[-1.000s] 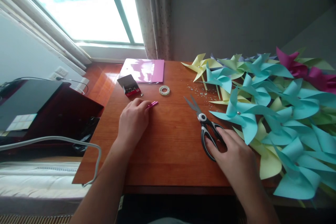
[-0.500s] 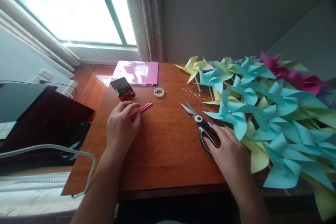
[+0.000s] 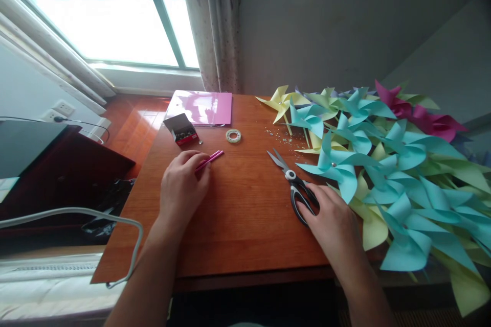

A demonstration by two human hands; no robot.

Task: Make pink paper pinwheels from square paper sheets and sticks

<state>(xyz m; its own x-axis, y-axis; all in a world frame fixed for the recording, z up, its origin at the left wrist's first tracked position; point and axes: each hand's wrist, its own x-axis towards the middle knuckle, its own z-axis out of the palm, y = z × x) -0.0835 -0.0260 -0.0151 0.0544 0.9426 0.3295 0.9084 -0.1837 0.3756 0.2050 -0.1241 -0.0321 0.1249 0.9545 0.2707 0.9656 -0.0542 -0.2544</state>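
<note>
My left hand [image 3: 184, 181] is closed around thin pink sticks [image 3: 213, 157], whose ends poke out past the fingers to the right. How many there are I cannot tell. On the right, my right hand [image 3: 333, 219] grips the black and grey handles of a pair of scissors [image 3: 292, 178]. The blades are slightly apart and point away to the upper left, low over the wooden table [image 3: 245, 235]. Just beyond my left hand stands a small red box [image 3: 186, 135] with its lid up and small metal pieces inside. A roll of tape [image 3: 233, 136] lies right of the box.
Many paper pinwheels [image 3: 345, 161], turquoise, yellow, green and magenta, are heaped along the table's right side. Tiny bits [image 3: 284, 138] are scattered beside them. Pink sheets in a clear sleeve [image 3: 203, 107] lie at the back. A white cable [image 3: 126, 220] crosses the left edge.
My left hand has shifted slightly right and its fingers have closed further over the pink sticks. The scissors remain in my right hand almost unmoved. The view has shifted a little.
</note>
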